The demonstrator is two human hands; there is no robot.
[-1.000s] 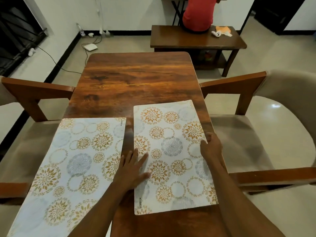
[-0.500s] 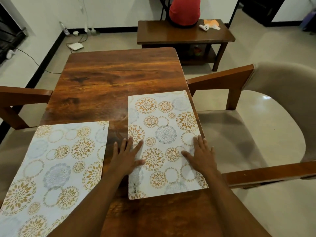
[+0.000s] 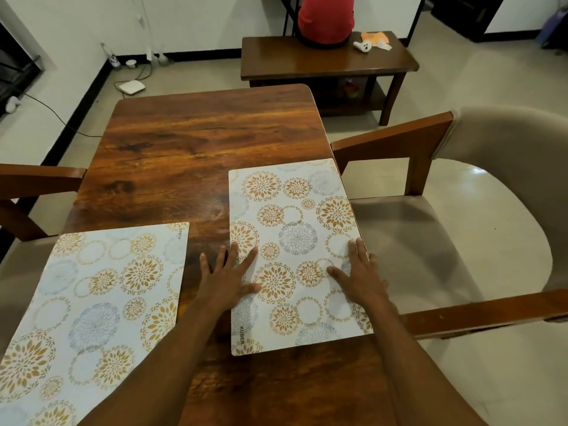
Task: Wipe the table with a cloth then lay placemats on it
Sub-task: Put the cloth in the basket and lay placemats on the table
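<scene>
Two white placemats with gold and grey flower rings lie on the dark wooden table (image 3: 196, 142). The right placemat (image 3: 295, 229) lies lengthwise along the table's right edge. My left hand (image 3: 227, 278) rests flat with fingers spread on its left edge, half on bare wood. My right hand (image 3: 359, 278) lies flat on its right edge, at the table's rim. The left placemat (image 3: 92, 302) lies at the near left, tilted, reaching past the table's left edge. No cloth is visible on the table.
Armchairs with beige seats stand at the right (image 3: 461, 241) and left (image 3: 27, 195) of the table. Beyond it stands a low wooden side table (image 3: 322, 61) with a red object and small orange and white items. Cables and a white device lie on the floor at the back left.
My right hand went from gripping the right placemat's edge to lying flat on it. The placemat has squared up with the table edge. The view shifted right.
</scene>
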